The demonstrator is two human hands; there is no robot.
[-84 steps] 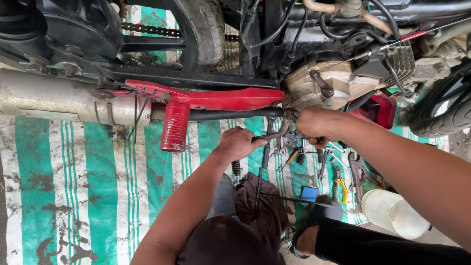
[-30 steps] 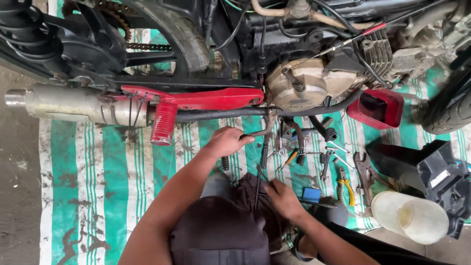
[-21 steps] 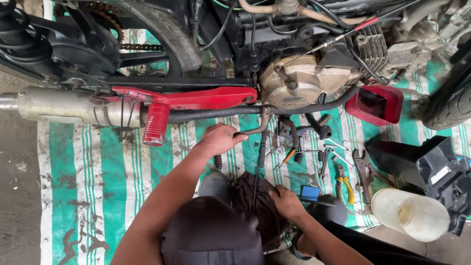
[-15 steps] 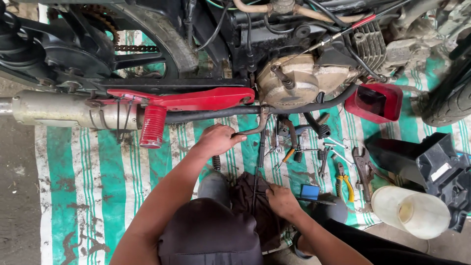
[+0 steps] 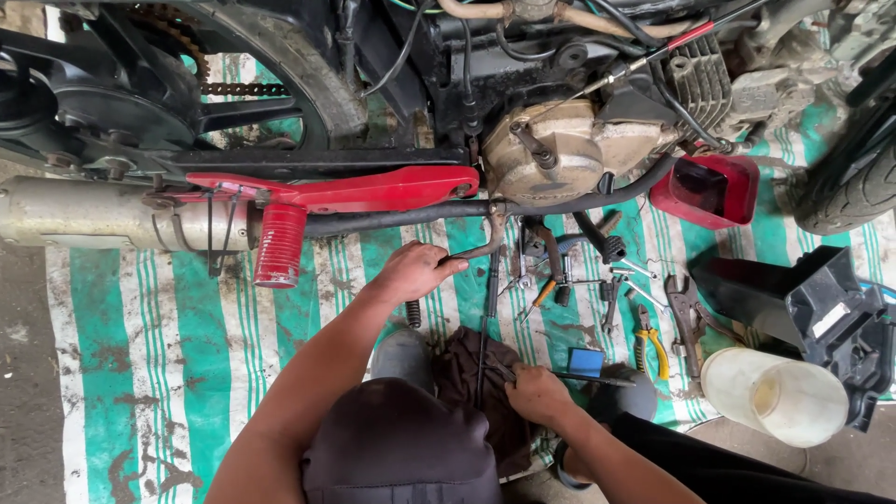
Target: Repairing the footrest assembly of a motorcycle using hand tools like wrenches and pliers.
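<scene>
A bent lever [image 5: 471, 250] under the engine [image 5: 551, 159] is gripped by the closed left hand [image 5: 411, 273], while a rod [image 5: 483, 350] is pinched by the right hand [image 5: 537, 392], so careful alignment seems needed next.

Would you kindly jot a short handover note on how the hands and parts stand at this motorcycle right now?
Left hand: gripping the bent metal lever under the engine case.
Right hand: low on the dark cloth, holding the lower end of a long thin rod.
Pliers, wrenches and sockets lie on the striped tarp; white bucket at right.
Done: red cover is off, lying on the tarp.
Left: lever remains on the bike.
</scene>
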